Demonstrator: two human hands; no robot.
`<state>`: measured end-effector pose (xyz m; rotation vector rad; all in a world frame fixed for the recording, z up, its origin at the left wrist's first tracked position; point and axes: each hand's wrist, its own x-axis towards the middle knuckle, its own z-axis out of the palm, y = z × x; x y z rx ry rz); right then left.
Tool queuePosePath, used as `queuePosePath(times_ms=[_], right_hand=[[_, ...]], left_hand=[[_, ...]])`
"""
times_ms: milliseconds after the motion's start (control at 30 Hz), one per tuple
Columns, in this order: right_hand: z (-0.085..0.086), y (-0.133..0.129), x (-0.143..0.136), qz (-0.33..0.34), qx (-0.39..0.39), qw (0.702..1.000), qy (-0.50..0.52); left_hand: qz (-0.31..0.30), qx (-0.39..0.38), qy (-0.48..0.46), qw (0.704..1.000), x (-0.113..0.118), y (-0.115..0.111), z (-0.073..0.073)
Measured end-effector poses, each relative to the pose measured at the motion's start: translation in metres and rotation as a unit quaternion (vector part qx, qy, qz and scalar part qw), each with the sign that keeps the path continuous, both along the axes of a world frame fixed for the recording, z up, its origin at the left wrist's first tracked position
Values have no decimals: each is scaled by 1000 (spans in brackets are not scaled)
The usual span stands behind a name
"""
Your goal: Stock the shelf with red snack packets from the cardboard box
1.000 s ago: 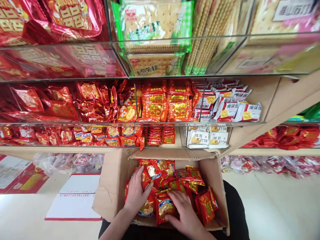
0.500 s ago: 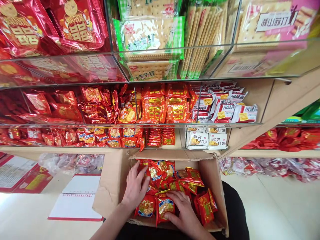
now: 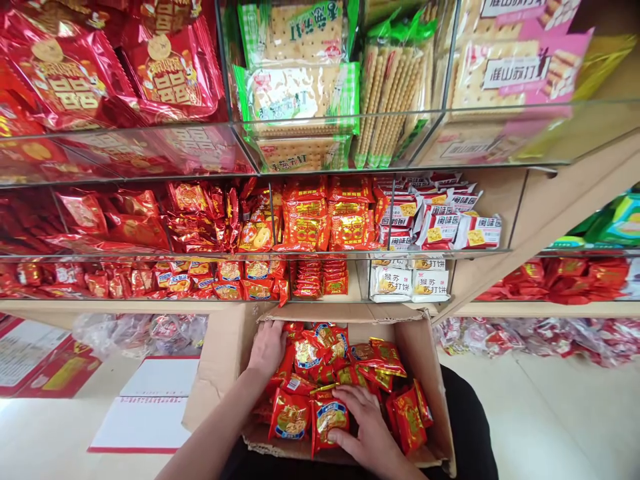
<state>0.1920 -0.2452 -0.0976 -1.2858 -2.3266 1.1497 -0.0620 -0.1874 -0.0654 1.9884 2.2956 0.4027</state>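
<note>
Loosely spread, the right hand (image 3: 367, 427) touches 1 red packet (image 3: 327, 420); the bent left hand (image 3: 268, 349) has an unclear hold.

Bright red packets (image 3: 291, 415) show in the plain brown box (image 3: 370, 331), gold printed across them, a blue band by the cookie picture on a few. Up above, I see cracker packs (image 3: 295, 93) edged in green-and-white check, tan breadsticks (image 3: 395, 103) in wrappers with green ends, a pink pack (image 3: 505, 77) with a white label and black writing, and shiny crimson bags (image 3: 170, 77) lettered in gold. The small packs (image 3: 430, 285) lower down are white with black print. The floor (image 3: 560, 407) is pale cream.
</note>
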Motion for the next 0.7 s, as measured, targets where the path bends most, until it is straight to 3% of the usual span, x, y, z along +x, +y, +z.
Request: queuePosePath(times_ms=[100,200,267,333,433,567,633,700], right_hand=[[1,0,0,3,-4,1000,-1],[3,0,-1,-1,-12,1000,-2],[4,1,0,-4,-18,1000,-1],[6,2,1,-6,-22,1000,10],[11,3,3,-24,-24,998,56],[30,5,-2,-99,-67,977,175],[44,7,-7,-123,-126,947,270],[56,9,-12,-130,-166,911,354]], left_hand=[[-38,5,-25,999,-8,-6,6],[-66,29,-65,995,-12,-21,22],[-54,52,-135,988,-8,-36,36],[2,61,-247,967,2,-50,50],[85,47,-464,881,24,-62,66],[119,3,-663,739,53,-64,72],[105,-21,-699,707,65,-65,69],[67,-38,-707,703,75,-67,64]])
